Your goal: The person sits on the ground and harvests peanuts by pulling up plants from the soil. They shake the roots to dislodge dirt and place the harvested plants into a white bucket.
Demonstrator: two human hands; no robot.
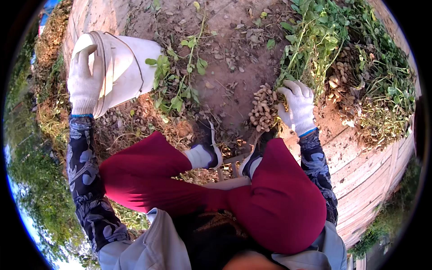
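On the left stands a white plastic bucket (pixel 130 64) with a wire handle. My left hand (pixel 86 77), in a white knit glove, grips its rim, fingers curled over the edge. The bucket's inside is mostly hidden. To the right, my gloved right hand (pixel 298 104) is closed around the lower stems of a bunch of green peanut plants (pixel 308 50). A cluster of peanut pods (pixel 263 108) hangs out beside its fingers, on the side towards my feet. Part of the stems is hidden under the glove.
More pulled peanut plants (pixel 381 77) with pods lie piled at the right. A loose leafy stem (pixel 184 87) lies beside the bucket. Dry leaves cover the soil (pixel 229 71) before my shoes (pixel 212 148). Paving (pixel 368 179) runs along the right side.
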